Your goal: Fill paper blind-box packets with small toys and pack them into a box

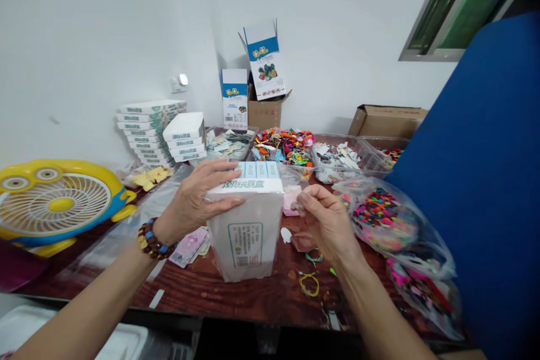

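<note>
A white carton (242, 225) with green print stands upright on the table, wrapped in a clear plastic bag. Small blue-and-white packs (261, 169) show along its top. My left hand (206, 194), with a beaded bracelet at the wrist, grips the carton's upper left side, thumb in front and fingers across the top. To the right of the carton, my right hand (323, 211) is closed in a pinch. Clear film from the bag seems to run to its fingertips, though they partly hide it. Pink cards (189, 246) lie beside the carton's left side.
White boxes (184, 138) are stacked at the back left, near a yellow fan (61, 205). Clear trays of colourful bits (282, 146) line the wall. Bags of small coloured pieces (379, 211) sit right, beside a blue panel (476, 180). A yellow band (310, 285) lies in front.
</note>
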Demonstrator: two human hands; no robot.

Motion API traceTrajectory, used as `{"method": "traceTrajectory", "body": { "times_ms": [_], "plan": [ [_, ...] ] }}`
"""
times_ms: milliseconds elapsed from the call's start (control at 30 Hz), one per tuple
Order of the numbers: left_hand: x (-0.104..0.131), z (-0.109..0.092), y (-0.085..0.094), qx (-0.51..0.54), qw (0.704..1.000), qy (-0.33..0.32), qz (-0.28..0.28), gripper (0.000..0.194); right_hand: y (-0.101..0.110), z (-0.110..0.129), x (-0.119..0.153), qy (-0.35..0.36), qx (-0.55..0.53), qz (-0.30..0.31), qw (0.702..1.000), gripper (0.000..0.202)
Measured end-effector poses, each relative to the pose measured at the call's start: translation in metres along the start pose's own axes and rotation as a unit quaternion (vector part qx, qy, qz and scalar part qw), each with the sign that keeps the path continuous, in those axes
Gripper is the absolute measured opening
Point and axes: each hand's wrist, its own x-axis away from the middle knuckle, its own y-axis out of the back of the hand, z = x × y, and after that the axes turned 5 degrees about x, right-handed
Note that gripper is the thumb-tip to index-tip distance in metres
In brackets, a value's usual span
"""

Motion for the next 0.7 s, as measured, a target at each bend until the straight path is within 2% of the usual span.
{"method": "traceTrajectory", "body": {
  "times_ms": [133,233,300,400,500,533,633,700],
  "plan": [
    [0.002,0.001,0.000,0.017,1.000,0.006,0.004,0.042,-0.022,-0.024,-0.017,0.103,0.043,-0.066,0.991,0.030],
    [0.006,0.001,0.000,0.013,1.000,0.017,-0.008,0.042,-0.047,-0.050,-0.023,0.100,0.027,-0.080,0.991,0.030],
    [0.009,0.001,0.000,0.004,1.000,0.018,-0.016,0.043,-0.054,-0.065,-0.022,0.075,0.015,-0.070,0.995,0.028],
    [0.013,0.001,0.000,0.002,1.000,0.015,-0.024,0.043,-0.040,-0.071,-0.016,0.091,0.050,-0.085,0.991,0.022],
    [0.014,0.000,-0.001,0.002,1.000,0.009,-0.028,0.043,-0.013,-0.046,-0.017,0.195,0.149,-0.112,0.963,0.037],
    [0.014,0.000,-0.002,0.002,1.000,0.008,-0.026,0.044,-0.007,-0.032,-0.019,0.233,0.186,-0.092,0.950,0.045],
    [0.011,0.002,-0.004,0.001,1.000,0.008,-0.016,0.045,-0.012,0.003,-0.037,0.307,0.292,0.058,0.904,0.073],
    [0.010,0.003,-0.004,-0.005,1.000,0.016,-0.017,0.043,-0.027,0.012,-0.050,0.310,0.326,0.135,0.883,0.073]
  ]
}}
